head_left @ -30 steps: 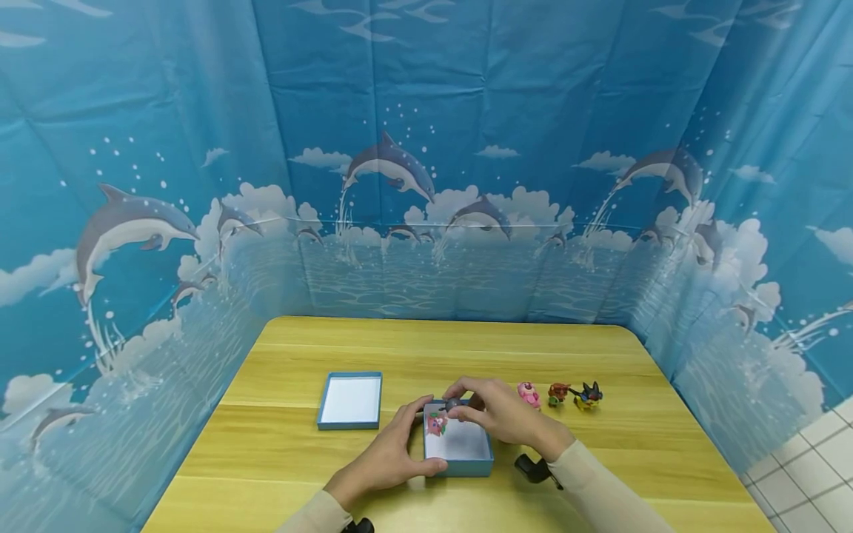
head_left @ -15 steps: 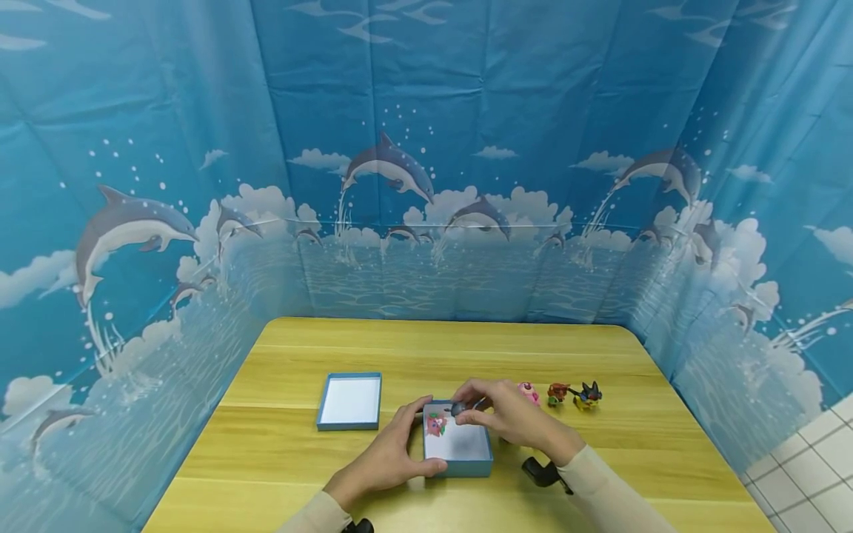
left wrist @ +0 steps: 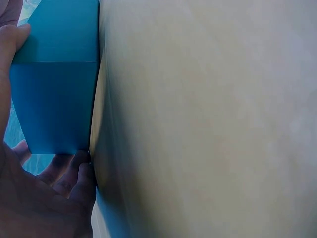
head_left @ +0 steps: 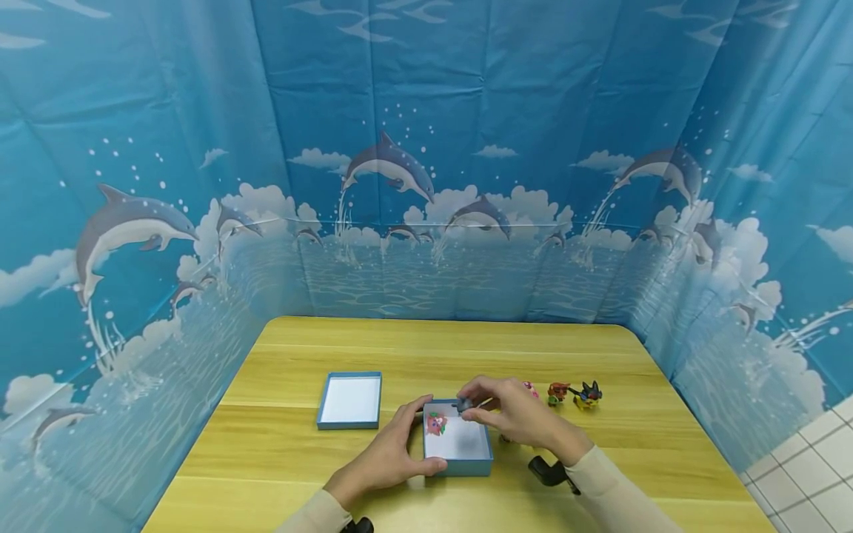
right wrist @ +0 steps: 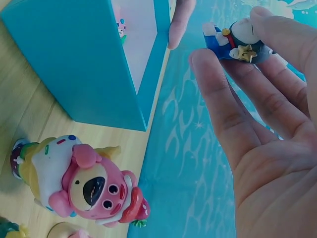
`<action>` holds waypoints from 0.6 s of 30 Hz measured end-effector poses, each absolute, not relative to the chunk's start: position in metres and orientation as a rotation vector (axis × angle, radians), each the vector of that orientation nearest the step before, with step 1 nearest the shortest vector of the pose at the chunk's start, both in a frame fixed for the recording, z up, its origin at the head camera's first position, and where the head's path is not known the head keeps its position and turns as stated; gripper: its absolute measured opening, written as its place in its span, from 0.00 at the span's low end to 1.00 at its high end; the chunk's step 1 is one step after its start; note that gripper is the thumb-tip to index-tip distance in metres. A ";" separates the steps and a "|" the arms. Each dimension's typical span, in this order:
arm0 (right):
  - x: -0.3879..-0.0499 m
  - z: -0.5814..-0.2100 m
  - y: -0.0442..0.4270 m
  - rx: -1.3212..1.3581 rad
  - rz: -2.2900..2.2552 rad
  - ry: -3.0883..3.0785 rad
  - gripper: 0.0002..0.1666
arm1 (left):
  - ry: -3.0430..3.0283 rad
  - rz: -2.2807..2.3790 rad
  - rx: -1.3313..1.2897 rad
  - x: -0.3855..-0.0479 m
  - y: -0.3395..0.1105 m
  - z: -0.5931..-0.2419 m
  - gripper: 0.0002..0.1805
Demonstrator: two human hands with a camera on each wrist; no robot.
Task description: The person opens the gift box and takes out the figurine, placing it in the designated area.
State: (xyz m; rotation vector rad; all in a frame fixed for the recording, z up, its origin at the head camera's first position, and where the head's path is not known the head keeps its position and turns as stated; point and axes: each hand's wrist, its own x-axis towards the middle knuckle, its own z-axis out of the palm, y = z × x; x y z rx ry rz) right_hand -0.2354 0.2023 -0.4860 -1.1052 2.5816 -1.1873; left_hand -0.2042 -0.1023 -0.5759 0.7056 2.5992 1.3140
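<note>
My left hand [head_left: 395, 455] grips the left side of an open blue box [head_left: 466, 468], thumb at the front wall and fingers toward the back. Inside, at the box's back left, lies a small pink figurine [head_left: 436, 424] with green bits. Above the box's back right part, my right hand [head_left: 520, 416] pinches a little dark blue figurine [head_left: 464, 405] between thumb and fingers. Seen in the right wrist view, this figurine has a white face, a gold star and a red detail. A pink bear figurine [right wrist: 94, 188] stands beside the box there.
A blue lid [head_left: 349, 426] with a white inside lies on the wooden table [head_left: 266, 459], left of the box. To the right stand a brown figurine [head_left: 557, 393] and a black-eared yellow one [head_left: 588, 397]. A pink figurine [head_left: 530, 388] is mostly hidden behind my right hand.
My right hand has shifted right with the dark blue figurine, from the box's back left toward its back right. The left hand and the box have stayed in place.
</note>
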 end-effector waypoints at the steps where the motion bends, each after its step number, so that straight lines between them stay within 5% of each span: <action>1: -0.235 -0.486 0.203 -1.102 -1.182 2.586 0.21 | 2.599 1.313 0.706 -0.204 -0.102 -0.576 0.65; 18: -0.232 -0.486 0.214 -1.118 -1.215 2.635 0.16 | 2.604 1.304 0.705 -0.205 -0.103 -0.574 0.65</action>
